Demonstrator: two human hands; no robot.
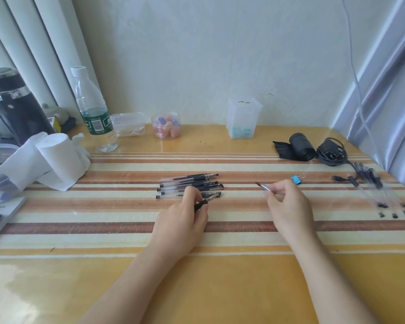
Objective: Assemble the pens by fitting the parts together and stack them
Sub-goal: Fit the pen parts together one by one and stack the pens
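Note:
Several assembled black pens [189,184] lie side by side in a row at the middle of the striped table. My left hand [185,218] is just in front of that row, pinching a black pen part with a clear end [205,202] between thumb and fingers. My right hand [288,204] is to the right, holding a small pointed pen tip piece [263,187] that sticks out to the left. The two held parts are apart. A group of unassembled clear barrels and black pieces [381,190] lies at the far right of the table.
A blue binder clip [297,179] lies just behind my right hand. Tissue rolls [54,157], a water bottle [92,108] and small plastic containers [166,125] stand at the back left. A clear box [242,118], a black roll [299,147] and a coiled charger [332,152] sit at the back right.

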